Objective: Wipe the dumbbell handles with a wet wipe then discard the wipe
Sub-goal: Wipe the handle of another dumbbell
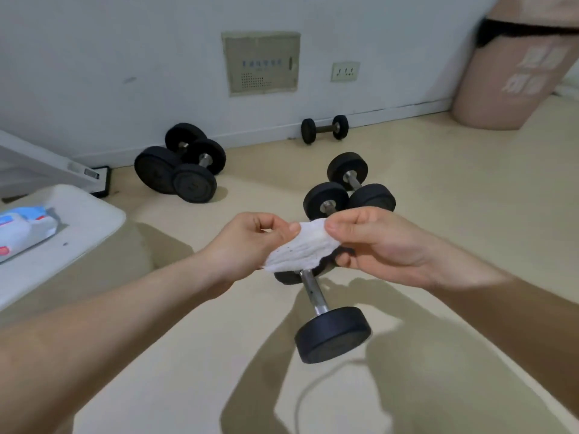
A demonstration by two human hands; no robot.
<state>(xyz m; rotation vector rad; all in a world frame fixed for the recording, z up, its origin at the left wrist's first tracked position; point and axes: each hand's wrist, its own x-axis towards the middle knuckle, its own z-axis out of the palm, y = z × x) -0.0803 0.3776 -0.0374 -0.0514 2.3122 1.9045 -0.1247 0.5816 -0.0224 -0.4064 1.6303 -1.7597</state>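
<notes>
White, crumpled wet wipe [300, 249]: held in the air between both hands, over the far end of the nearest dumbbell. Left hand [247, 242] pinches its left edge between thumb and forefinger, other fingers curled. Right hand [382, 242] clamps the right edge, thumb on top and fingers beneath. Dark specks on the cloth.

Nearest black-headed dumbbell with chrome handle [313, 292]: lying on the floor, handle bare, wipe not touching it.

Progress, as a judgement: the specks suggest the wipe has met some dirt, and the hands look to be refolding or spreading it. Which handles are done cannot be told. Discarding is not yet done, and no bin is in view.

Further out: a pair of black dumbbells [347, 189] just beyond the hands, a larger pair [181, 164] and one small dumbbell [324, 128] near the wall.

Beige floor [470, 198], a thin white cable [313, 389] lying on it. At left, a white tabletop [87, 220] bearing a blue-and-white wipes pack [22, 230]. Pale wall with a grey panel [261, 62] and a socket [345, 71]. Pinkish punching bag [507, 79] at right.
</notes>
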